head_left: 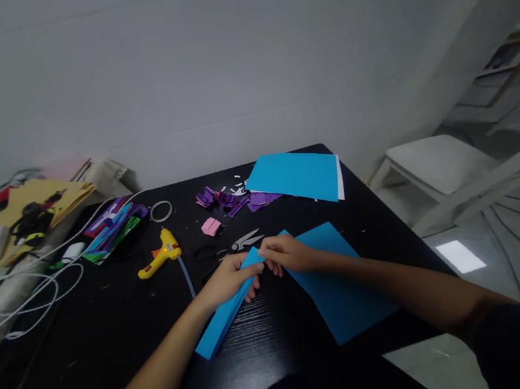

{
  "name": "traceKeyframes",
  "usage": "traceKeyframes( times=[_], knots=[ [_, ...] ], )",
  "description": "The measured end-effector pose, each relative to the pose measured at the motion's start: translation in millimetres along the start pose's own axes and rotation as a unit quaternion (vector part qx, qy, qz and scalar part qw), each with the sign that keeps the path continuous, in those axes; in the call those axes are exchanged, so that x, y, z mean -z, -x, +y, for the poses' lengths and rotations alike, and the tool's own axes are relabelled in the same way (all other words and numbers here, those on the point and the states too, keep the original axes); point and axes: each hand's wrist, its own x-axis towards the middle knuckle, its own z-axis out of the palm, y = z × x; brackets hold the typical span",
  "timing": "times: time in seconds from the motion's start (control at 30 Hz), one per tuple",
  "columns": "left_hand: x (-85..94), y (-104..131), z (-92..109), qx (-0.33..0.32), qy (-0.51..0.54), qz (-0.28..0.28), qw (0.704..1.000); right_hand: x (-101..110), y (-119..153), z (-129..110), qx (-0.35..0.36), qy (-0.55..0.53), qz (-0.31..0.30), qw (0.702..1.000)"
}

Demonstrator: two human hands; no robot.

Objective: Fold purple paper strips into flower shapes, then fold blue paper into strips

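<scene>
My left hand (pixel 231 278) is closed around a long folded strip of blue paper (pixel 223 327), which slants from lower left to upper right over the black table. At the strip's upper end, my right hand (pixel 284 252) pinches its tip between thumb and fingers. Beneath my right forearm lies a blue paper sheet (pixel 338 295), flat on the table. Just beyond my hands rest scissors (pixel 244 241) with their blades apart, their handles partly hidden. A yellow glue gun (pixel 162 254) with a glue stick in it lies to the left.
Blue and white sheets (pixel 294 176) lie at the back right, near purple paper scraps (pixel 220 198) and a pink paper piece (pixel 211 226). A tape ring (pixel 161 210), coloured papers (pixel 114 225) and white cables (pixel 54 284) occupy the left. A white chair (pixel 428 165) stands right of the table (pixel 117 354).
</scene>
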Motion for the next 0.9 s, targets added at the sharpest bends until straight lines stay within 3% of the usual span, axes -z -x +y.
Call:
traceKeyframes(
  times=[0.63, 0.9],
  knots=[
    [-0.7, 1, 0, 0.002, 0.012, -0.008, 1.0, -1, 3, -7, -0.002, 0.034, -0.001, 0.999],
    [-4.5, 1, 0, -0.016, 0.019, 0.004, 1.0, -12, 13, -22, -0.024, 0.084, 0.075, 0.993]
  ],
)
